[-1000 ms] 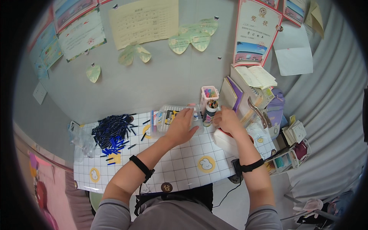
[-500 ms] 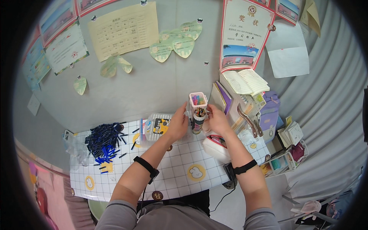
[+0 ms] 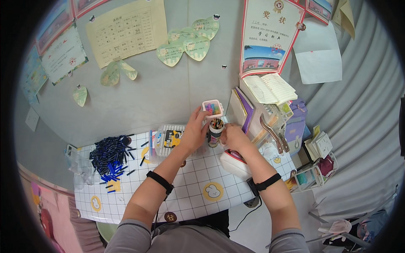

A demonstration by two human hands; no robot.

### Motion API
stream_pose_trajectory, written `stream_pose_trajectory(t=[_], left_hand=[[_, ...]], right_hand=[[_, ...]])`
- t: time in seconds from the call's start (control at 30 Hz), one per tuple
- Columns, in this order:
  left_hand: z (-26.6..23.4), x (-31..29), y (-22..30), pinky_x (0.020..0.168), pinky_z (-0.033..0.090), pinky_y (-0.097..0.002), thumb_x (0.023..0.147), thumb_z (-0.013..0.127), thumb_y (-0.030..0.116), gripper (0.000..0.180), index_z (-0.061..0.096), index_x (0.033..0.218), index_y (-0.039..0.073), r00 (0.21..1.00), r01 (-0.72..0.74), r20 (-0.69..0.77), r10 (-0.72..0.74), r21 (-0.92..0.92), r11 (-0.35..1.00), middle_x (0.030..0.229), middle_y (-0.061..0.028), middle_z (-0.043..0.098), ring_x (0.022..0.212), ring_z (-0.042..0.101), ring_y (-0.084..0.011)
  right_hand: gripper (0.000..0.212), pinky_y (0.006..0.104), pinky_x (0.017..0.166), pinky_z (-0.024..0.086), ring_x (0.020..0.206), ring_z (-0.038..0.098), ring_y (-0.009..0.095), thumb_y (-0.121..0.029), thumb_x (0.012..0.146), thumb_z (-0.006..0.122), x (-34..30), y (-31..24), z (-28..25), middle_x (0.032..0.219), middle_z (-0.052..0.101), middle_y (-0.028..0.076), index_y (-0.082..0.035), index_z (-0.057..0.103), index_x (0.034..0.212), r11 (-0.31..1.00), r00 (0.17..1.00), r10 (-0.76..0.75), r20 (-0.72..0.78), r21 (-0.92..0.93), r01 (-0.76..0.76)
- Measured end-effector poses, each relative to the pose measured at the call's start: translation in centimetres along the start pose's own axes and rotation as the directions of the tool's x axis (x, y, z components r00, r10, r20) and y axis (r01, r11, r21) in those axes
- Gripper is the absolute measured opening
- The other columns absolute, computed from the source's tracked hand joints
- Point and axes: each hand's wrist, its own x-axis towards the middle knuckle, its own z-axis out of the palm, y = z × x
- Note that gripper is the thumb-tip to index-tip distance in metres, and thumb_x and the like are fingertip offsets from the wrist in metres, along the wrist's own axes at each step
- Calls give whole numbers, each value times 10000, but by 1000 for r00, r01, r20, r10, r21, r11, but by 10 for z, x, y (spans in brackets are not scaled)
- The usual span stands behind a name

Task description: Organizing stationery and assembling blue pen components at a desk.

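A pencil cup (image 3: 214, 138), dark and patterned with a pale rim, stands upright between my hands, packed with pencils. Just behind it is a small pink-rimmed box (image 3: 212, 103) with colourful little pieces inside. My left hand (image 3: 195, 131) is open, its fingers stretched up to the near left corner of the box. To the right of the cup, my right hand (image 3: 235, 137) has its fingers bent together close to the cup's side; what they hold, if anything, is hidden. Under my right wrist lies a white pencil case (image 3: 235, 165) with a red zip edge.
A clear case of white-capped markers (image 3: 162, 141) sits left of my left hand. Farther left lies a heap of dark blue pen-like sticks (image 3: 110, 152). Upright books (image 3: 242, 107), an open notebook (image 3: 272, 89) and a brown-handled tool (image 3: 272, 134) crowd the right side.
The pink-rimmed box has shifted slightly left relative to the cup. My right hand has come lower and its fingers have drawn in beside the cup. My left fingers remain at the box.
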Motion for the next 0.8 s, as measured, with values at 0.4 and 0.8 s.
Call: stream_pose_trajectory(t=[0.4, 0.8], left_hand=[[-8, 1, -10, 836, 550, -443, 1001, 735, 26, 252, 539, 1157, 53, 995, -26, -96, 27, 12, 1000, 1116, -180, 623, 969, 628, -402], [-38, 1, 28, 861, 554, -418, 1023, 727, 33, 268, 533, 1204, 76, 977, -16, -213, 17, 3, 1000, 1386, -194, 547, 1092, 606, -352]], right_hand=[[559, 448, 1153, 492, 1345, 564, 433, -270, 874, 836, 6, -17, 18, 1390, 669, 213, -16, 677, 1345, 861, 989, 89, 119, -508, -17], [555, 429, 1128, 476, 1276, 606, 337, -388, 798, 922, 3, -7, 18, 1250, 723, 160, 7, 782, 1161, 836, 997, 54, 62, -548, -11]])
